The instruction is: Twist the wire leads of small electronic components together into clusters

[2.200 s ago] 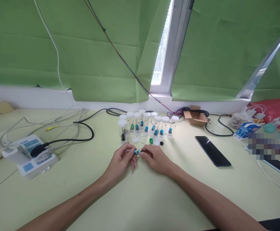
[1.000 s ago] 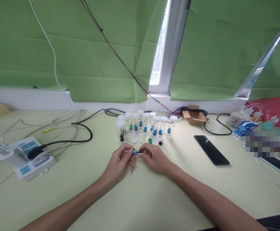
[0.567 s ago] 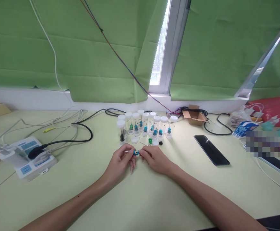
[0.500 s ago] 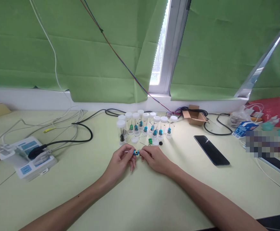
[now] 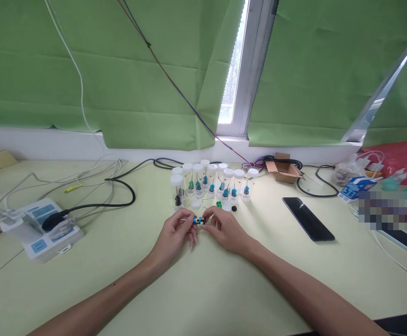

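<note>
My left hand [image 5: 175,231] is closed in a pinch on a small blue part [image 5: 197,220] with a thin metal rod [image 5: 186,220] sticking out to the left. From the right, the thumb and forefinger of my right hand [image 5: 226,228] close around a small black piece [image 5: 204,220] at the blue part's right end. Just beyond the hands stand several clear tubes [image 5: 246,189] with white caps, holding blue, green or black parts on thin rods. A green piece [image 5: 219,204], a black piece [image 5: 234,208] and a white cap [image 5: 196,204] lie in front of them.
A white power strip [image 5: 42,233] with plugs and cables is on the left. On the right lie a black phone [image 5: 307,219], an open cardboard box [image 5: 283,170], a blue and white packet [image 5: 357,186] and a second phone [image 5: 403,240]. Black cable [image 5: 133,196] runs along the back.
My right fingers have opened a little and shifted, so the black piece now shows between their tips. The left hand keeps its hold on the blue part.
</note>
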`<state>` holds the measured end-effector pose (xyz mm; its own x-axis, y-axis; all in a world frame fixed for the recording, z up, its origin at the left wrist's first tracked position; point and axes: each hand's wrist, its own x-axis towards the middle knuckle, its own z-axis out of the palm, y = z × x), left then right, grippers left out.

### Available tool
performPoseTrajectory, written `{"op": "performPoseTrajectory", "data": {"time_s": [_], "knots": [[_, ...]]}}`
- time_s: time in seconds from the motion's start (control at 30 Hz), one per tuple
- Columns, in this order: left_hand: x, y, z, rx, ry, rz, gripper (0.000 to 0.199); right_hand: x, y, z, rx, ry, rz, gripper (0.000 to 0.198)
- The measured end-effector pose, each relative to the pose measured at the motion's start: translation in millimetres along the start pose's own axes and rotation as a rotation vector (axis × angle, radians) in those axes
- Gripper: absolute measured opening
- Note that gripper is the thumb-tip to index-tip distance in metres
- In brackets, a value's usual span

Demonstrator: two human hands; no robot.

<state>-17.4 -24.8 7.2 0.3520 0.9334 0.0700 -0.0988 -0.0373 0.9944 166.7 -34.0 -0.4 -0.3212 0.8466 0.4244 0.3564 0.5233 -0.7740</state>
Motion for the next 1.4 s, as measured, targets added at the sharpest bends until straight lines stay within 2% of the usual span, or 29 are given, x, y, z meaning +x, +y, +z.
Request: {"op": "performPoseTrajectory", "data": {"time_s": [0.37,0.93,1.17,1.4], "knots": [[-0.4,-1.1,-0.4,0.015,-0.02,0.016,0.024,0.2,-2.8,0.0,-0.091,0.005,0.0,0.008],[-1.3,-0.3,0.2,0.032,-0.038,0.009,0.026,1.7,-2.2,-0.4,-0.136,-0.063,0.031,0.038],[0.3,-2.6,-1.7,0.015,-0.031,0.007,0.024,1.5,-3.2,0.4,-0.096,-0.005,0.036,0.015],[0.8,-3.2,-1.6,-0.008,-0.021,-0.007,0.023,-0.2,1.0,0.9,-0.049,-0.003,0.008,0.024]]}}
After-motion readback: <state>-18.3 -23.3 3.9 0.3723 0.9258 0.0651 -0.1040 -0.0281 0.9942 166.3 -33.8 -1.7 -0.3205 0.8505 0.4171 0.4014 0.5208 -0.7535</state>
